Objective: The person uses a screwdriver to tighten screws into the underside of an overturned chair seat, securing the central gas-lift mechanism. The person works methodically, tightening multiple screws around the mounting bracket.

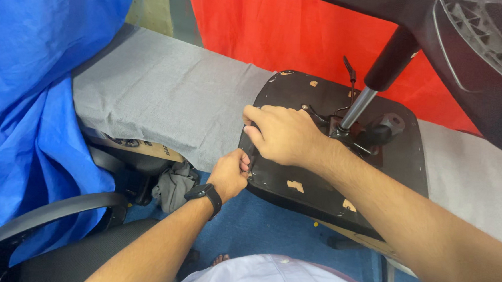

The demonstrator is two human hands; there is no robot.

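Observation:
An upturned black office chair seat (pixel 311 184) lies on a grey cloth-covered table (pixel 162 90), its underside up, with a chrome gas cylinder (pixel 355 109) rising to the chair base (pixel 473 49). My right hand (pixel 283 134) rests palm down on the seat's left part, fingers curled over its left edge. My left hand (pixel 229 174), a black watch on its wrist, pinches the same left edge from below. What the fingers hold there is hidden.
Blue cloth (pixel 30 89) hangs at the left, red cloth (pixel 280 28) behind the table. A black chair armrest (pixel 47 213) curves at lower left. Cardboard (pixel 147 148) and a grey rag (pixel 174 185) lie under the table edge, over blue floor.

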